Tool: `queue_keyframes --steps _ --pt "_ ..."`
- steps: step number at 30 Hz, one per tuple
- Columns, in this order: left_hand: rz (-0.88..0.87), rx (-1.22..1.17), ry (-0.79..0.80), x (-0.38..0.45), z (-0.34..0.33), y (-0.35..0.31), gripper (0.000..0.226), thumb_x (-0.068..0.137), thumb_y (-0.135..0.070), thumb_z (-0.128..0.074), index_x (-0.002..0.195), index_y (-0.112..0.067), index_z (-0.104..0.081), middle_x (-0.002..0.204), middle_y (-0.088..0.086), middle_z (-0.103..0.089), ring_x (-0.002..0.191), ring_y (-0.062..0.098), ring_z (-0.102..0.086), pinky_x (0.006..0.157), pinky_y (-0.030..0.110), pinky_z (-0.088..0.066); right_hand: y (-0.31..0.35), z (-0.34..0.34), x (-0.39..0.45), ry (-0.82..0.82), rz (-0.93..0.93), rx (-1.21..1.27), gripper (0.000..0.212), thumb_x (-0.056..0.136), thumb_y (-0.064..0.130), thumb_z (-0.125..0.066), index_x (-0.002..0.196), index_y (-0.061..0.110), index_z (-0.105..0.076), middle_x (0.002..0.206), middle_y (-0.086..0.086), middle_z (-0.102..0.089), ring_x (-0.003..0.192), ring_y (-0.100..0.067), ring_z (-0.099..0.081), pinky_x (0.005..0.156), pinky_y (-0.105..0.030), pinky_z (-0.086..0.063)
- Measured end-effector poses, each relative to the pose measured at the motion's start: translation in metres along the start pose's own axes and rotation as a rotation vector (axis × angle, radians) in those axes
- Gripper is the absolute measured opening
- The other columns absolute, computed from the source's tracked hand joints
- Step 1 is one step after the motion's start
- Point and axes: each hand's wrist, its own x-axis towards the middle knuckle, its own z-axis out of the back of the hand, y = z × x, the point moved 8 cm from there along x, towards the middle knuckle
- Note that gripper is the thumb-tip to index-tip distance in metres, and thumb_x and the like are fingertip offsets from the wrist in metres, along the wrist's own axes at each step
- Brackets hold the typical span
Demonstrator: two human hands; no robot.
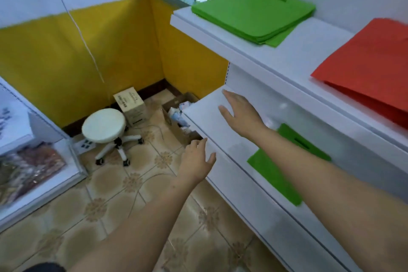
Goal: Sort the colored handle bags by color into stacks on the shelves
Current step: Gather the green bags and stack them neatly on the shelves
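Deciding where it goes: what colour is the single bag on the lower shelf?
Green, seen in the head view: the bag.

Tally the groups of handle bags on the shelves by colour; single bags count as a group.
Green: 2, a stack on the top shelf and a lone bag on the lower shelf.
Red: 1, a stack on the top shelf.
Total: 3

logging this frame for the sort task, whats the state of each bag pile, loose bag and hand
green handle bag stack: lying flat on the top shelf, edges a little uneven
red handle bag stack: flat on the top shelf, right of the green one
single green handle bag: flat on the lower shelf, partly under the right forearm
left hand: open, empty, at the lower shelf's front edge
right hand: open, empty, over the lower shelf
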Motion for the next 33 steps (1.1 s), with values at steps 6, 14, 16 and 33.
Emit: queue_keyframes --steps 6,14,16,33 --pt "-0.089 -0.028 -0.155 0.005 0.117 0.021 0.055 0.096 -0.045 -0.048 0.144 -0.020 -0.041 0.135 0.004 -0.047 0.123 0.024 -0.044 0.099 0.039 -0.044 0.137 0.047 0.032 -0.166 0.261 -0.096 0.052 0.103 0.042 -0.037 0.148 0.017 -0.036 0.150 -0.001 -0.042 0.138 -0.016 -0.034 0.113 -0.032 -0.028" --pt "-0.285 -0.092 -0.338 0.052 0.243 -0.030 0.050 0.098 -0.044 -0.046 0.142 -0.021 -0.042 0.137 0.002 -0.045 0.125 0.022 -0.041 0.101 0.042 -0.043 0.121 0.157 0.049 -0.467 -0.048 -0.156 0.054 0.102 0.038 -0.042 0.148 0.012 -0.035 0.152 -0.008 -0.037 0.140 -0.024 -0.031 0.114 -0.036 -0.024" --pt "-0.325 -0.100 -0.372 0.070 0.264 -0.048 0.049 0.098 -0.044 -0.046 0.141 -0.020 -0.044 0.135 0.003 -0.046 0.124 0.022 -0.041 0.100 0.040 -0.042 0.090 0.181 0.054 -0.487 -0.180 -0.152 0.057 0.101 0.037 -0.044 0.149 0.010 -0.032 0.154 -0.011 -0.034 0.141 -0.025 -0.029 0.114 -0.035 -0.023" --pt "-0.381 0.208 -0.288 0.300 0.289 -0.146 0.073 0.093 -0.062 -0.042 0.148 -0.015 -0.037 0.151 0.008 -0.039 0.140 0.026 -0.032 0.108 0.041 -0.036 -0.110 0.244 0.190 -0.358 -0.736 -0.200 0.082 0.089 0.053 -0.055 0.151 0.011 -0.022 0.156 -0.009 -0.027 0.137 -0.036 -0.032 0.105 -0.043 -0.038"
